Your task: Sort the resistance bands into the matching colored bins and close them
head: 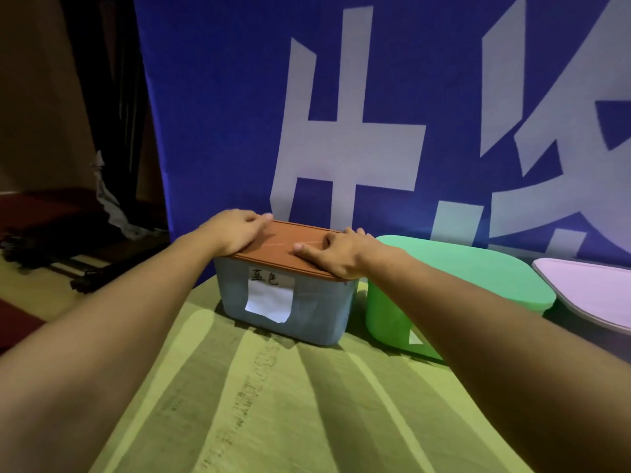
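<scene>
On the striped worktop (273, 404), the stiff, light lid (290, 249) at 12 o'clock is pressed by the spread left hand (235, 232) and right hand (336, 252), best gripped at its edges.

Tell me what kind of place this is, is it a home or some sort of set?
Probably a makeshift indoor setup, not a tidy home: a big blue banner with white characters hangs behind, labelled lidded bins sit on a green striped cloth, and the dim floor at left holds clutter.
</scene>
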A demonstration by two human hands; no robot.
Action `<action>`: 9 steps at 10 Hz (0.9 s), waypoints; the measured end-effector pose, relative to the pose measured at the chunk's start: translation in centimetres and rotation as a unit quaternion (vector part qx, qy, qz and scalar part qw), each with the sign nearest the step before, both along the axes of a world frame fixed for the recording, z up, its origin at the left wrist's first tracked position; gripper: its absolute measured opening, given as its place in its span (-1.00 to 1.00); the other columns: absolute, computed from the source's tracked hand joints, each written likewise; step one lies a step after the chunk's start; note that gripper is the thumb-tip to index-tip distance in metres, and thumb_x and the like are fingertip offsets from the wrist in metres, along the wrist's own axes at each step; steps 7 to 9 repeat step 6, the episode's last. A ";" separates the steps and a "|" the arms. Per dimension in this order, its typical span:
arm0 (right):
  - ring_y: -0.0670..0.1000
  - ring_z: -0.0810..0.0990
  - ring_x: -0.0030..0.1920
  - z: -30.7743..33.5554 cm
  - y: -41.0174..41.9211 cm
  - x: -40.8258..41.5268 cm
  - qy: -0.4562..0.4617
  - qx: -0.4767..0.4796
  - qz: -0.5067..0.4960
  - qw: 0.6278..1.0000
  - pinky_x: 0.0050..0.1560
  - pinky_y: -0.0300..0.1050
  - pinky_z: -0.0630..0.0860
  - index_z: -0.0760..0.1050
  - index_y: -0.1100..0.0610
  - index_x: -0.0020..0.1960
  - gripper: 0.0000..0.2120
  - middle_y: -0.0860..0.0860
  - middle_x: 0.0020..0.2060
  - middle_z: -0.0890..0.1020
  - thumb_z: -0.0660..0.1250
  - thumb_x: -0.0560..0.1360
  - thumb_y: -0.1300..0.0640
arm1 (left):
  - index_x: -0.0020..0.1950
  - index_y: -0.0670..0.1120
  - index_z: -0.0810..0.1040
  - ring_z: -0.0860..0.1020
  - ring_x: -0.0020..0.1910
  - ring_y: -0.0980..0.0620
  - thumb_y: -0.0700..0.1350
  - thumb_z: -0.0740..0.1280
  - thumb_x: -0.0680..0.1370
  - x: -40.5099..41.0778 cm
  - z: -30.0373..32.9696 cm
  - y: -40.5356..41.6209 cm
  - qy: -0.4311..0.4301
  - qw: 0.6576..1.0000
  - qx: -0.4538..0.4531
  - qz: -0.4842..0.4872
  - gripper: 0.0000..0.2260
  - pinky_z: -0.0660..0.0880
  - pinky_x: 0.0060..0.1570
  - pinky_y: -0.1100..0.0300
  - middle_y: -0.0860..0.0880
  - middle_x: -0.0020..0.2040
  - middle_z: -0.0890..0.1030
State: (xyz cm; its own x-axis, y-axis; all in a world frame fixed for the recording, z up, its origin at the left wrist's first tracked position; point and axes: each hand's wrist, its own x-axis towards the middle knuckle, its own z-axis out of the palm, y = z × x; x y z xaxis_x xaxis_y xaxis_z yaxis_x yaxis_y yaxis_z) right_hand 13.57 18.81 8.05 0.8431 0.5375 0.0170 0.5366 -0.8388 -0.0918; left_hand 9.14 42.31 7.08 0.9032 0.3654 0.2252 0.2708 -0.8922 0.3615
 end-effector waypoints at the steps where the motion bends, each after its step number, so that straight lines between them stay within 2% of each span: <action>1: 0.30 0.35 0.47 0.2 0.2 -0.4 -0.063 -0.005 -0.016 0.998 0.47 0.30 0.28 0.45 0.07 0.47 0.03 0.20 0.41 0.49 -0.10 0.39 -0.66 | 0.34 -0.01 0.61 0.50 0.31 -0.18 0.34 0.05 0.65 -1.0 -0.1 -0.3 -0.101 0.993 0.013 0.060 -0.43 0.44 0.26 -0.11 -0.13 0.31 0.60; 2: 0.24 0.53 0.27 0.1 0.3 -0.9 0.001 0.037 -0.010 0.999 0.35 0.23 0.46 0.49 0.05 0.43 0.01 0.16 0.26 0.59 -0.10 0.38 -0.67 | 0.36 -0.04 0.61 0.55 0.26 -0.21 0.32 0.08 0.66 -1.7 -0.1 -0.8 -0.063 0.995 0.007 0.075 -0.43 0.45 0.19 -0.06 -0.16 0.22 0.66; 3: 0.30 0.24 0.53 -0.3 0.2 -0.9 0.033 0.025 -0.006 0.999 0.53 0.27 0.20 0.23 0.02 0.61 0.14 0.20 0.54 0.30 -0.13 0.30 -0.71 | 0.49 0.06 0.49 0.46 0.41 -0.22 0.40 0.03 0.62 -2.4 -1.0 -0.7 -0.033 0.998 0.016 0.045 -0.38 0.39 0.35 -0.13 -0.11 0.43 0.54; 4: 0.30 0.24 0.53 -0.6 0.3 -1.1 0.002 0.018 -0.006 1.000 0.50 0.26 0.19 0.24 0.02 0.61 0.18 0.20 0.55 0.29 -0.13 0.25 -0.74 | 0.56 0.13 0.37 0.39 0.49 -0.20 0.44 -0.04 0.61 -2.7 -1.8 -0.4 0.003 0.998 0.057 0.030 -0.35 0.33 0.41 -0.17 -0.05 0.53 0.43; 5: 0.28 0.31 0.47 -0.5 0.0 -1.5 -0.009 0.029 -0.015 0.999 0.44 0.25 0.27 0.30 0.00 0.58 0.13 0.19 0.49 0.36 -0.14 0.29 -0.73 | 0.52 0.11 0.42 0.34 0.49 -0.17 0.41 -0.08 0.62 -2.8 -1.4 -0.9 0.017 0.996 0.081 0.039 -0.36 0.33 0.37 -0.20 -0.09 0.48 0.47; 6: 0.23 0.38 0.41 -0.2 -0.7 -3.1 -0.095 0.055 -0.014 0.994 0.40 0.23 0.32 0.43 0.03 0.48 -0.01 0.16 0.38 0.45 -0.14 0.41 -0.65 | 0.48 -0.02 0.46 0.30 0.46 -0.18 0.34 -0.07 0.66 -4.1 -0.5 -2.7 -0.051 0.981 0.132 0.132 -0.37 0.29 0.38 -0.16 -0.15 0.47 0.42; 9: 0.23 0.38 0.41 -0.2 -0.7 -3.1 -0.095 0.055 -0.014 0.994 0.40 0.23 0.32 0.43 0.03 0.48 -0.01 0.16 0.38 0.45 -0.14 0.41 -0.65 | 0.48 -0.02 0.46 0.30 0.46 -0.18 0.34 -0.07 0.66 -4.1 -0.5 -2.7 -0.051 0.981 0.132 0.132 -0.37 0.29 0.38 -0.16 -0.15 0.47 0.42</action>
